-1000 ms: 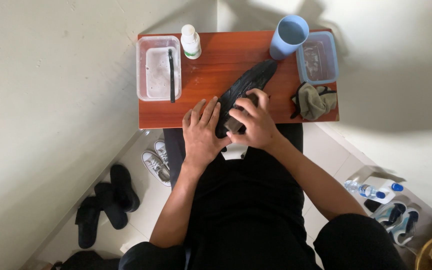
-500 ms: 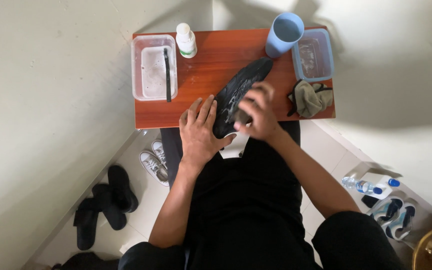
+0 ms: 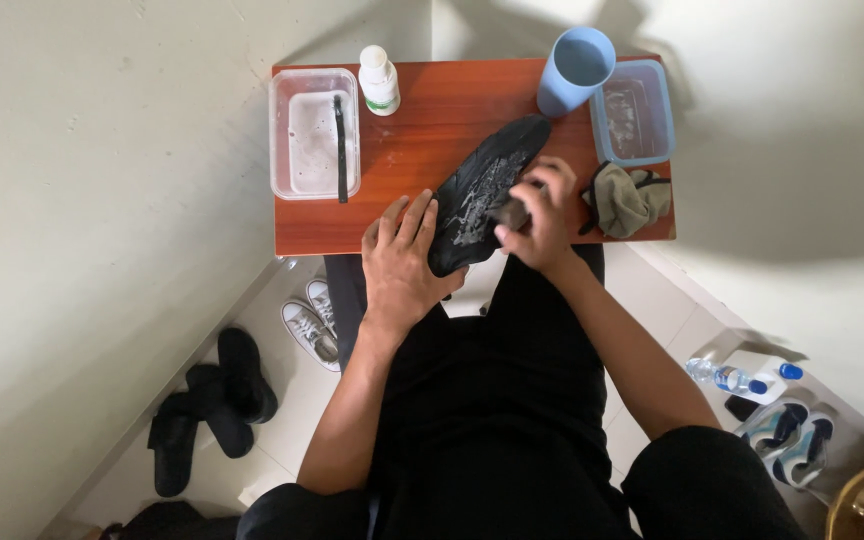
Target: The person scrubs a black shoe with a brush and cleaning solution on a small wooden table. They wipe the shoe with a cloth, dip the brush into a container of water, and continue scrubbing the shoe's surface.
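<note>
A black shoe (image 3: 482,195) lies slantwise on the red-brown table (image 3: 432,120), its toe pointing toward the blue cup (image 3: 574,70) at the far edge and its heel hanging over the near edge. Pale, soapy streaks show on the shoe's upper face. The left hand (image 3: 400,255) lies flat with its fingers spread, pressing the table edge and the near side of the shoe to steady it. The right hand (image 3: 542,212) is curled shut around a small dark thing, probably a brush, though too little of it shows to be sure; it sits on the shoe's far side. Against the frames of a second and half a second ago, the right hand has shifted along the shoe while the left hand and the shoe have kept their places, which reads as scrubbing strokes under way with the shoe held still. Left of the shoe stands a clear tub (image 3: 314,132) with cloudy water and a dark stick across it, and beside that a white bottle (image 3: 379,80). Right of the shoe lie a crumpled olive cloth (image 3: 627,200) and a second tub (image 3: 634,112).
</note>
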